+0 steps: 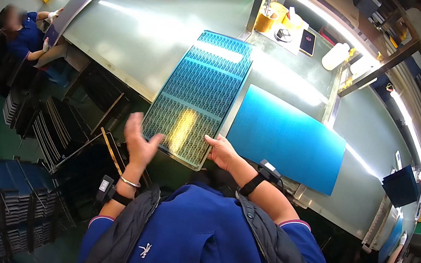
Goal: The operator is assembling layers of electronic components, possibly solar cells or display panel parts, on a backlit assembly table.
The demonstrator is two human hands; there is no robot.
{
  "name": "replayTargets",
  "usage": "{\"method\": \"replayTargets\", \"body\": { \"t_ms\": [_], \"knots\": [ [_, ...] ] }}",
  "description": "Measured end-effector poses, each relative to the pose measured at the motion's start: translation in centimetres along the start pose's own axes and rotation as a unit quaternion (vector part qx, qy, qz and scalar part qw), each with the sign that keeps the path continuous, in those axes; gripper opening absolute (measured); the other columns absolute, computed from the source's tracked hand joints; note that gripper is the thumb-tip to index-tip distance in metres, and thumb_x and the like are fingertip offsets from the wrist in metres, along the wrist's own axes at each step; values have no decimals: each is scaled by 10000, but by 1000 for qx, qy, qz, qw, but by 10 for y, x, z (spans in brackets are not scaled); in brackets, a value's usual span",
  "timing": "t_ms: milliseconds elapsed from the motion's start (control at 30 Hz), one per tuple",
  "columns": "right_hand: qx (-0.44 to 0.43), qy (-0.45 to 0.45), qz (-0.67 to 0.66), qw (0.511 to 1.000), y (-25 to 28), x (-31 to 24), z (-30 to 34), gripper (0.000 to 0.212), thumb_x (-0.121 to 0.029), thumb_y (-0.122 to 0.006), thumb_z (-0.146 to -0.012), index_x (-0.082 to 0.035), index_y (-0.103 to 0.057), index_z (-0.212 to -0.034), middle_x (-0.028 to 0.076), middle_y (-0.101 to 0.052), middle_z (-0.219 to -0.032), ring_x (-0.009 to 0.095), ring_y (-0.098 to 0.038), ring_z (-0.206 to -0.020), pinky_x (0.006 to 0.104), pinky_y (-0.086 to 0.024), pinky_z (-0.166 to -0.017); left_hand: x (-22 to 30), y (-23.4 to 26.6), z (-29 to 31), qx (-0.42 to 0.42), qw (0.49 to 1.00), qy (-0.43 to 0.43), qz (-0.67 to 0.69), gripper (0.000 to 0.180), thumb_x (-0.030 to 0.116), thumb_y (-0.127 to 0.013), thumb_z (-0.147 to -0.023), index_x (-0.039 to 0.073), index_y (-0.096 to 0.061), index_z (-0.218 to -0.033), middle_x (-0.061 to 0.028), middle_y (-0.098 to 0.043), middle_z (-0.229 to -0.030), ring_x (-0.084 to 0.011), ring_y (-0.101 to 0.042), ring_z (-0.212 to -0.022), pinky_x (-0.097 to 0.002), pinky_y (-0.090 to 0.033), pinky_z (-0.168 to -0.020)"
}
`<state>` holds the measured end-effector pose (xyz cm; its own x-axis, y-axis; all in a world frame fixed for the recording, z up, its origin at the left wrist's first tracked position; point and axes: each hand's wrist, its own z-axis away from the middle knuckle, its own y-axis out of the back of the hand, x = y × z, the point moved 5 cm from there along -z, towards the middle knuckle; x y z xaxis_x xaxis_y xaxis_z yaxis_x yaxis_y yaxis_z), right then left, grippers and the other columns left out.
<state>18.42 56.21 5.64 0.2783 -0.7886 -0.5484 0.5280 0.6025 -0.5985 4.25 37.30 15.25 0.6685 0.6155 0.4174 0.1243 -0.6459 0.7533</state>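
Observation:
A long circuit board panel [196,86], blue-green with rows of small repeated patterns, lies partly over the workbench, its near end jutting past the front edge toward me. My right hand [222,152] pinches the panel's near right edge, thumb on top and fingers beneath. Beside the near left edge, my left hand [141,142] is raised with thumb and fingers apart, slightly blurred; it grips nothing. To the right of the panel, a plain blue sheet [288,137] rests flat on the bench. A bright yellow reflection crosses the panel's near part.
The bench [120,37] runs left and right. At its back stand a yellow cup [265,22], a phone [308,43] and a white bottle [336,57], below a shelf frame. A co-worker [27,37] handles a panel at left. Racks of panels [15,187] stand lower left.

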Motion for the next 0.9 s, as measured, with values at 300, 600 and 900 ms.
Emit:
{"method": "replayTargets", "body": {
  "t_ms": [300,600,900],
  "knots": [
    [-24,-4,-31,999,-24,-10,6,229,-253,-437,-990,-87,-460,-1146,84,-626,-1053,244,-660,-913,451,-558,-765,85,-10,28,-407,854,-292,139,237,178,-714,-741,32,-633,-911,-113,-624,-1028,-266,-640,-897,-354,-535,-734],
    [-28,0,-54,998,-15,-4,-3,234,-230,-464,-979,-85,-458,-1163,102,-606,-1100,272,-622,-991,472,-518,-832,87,-19,43,-300,864,-388,112,213,73,-620,-747,-9,-550,-931,-146,-558,-863,-266,-622,-840,-338,-539,-638],
    [-103,-20,-139,985,-2,-6,11,199,-262,-467,-818,-103,-534,-918,114,-603,-947,277,-591,-856,411,-477,-804,121,-34,-8,-353,919,-175,7,148,102,-563,-777,-16,-542,-864,-187,-625,-757,-368,-638,-715,-434,-527,-630]
  ]
}}
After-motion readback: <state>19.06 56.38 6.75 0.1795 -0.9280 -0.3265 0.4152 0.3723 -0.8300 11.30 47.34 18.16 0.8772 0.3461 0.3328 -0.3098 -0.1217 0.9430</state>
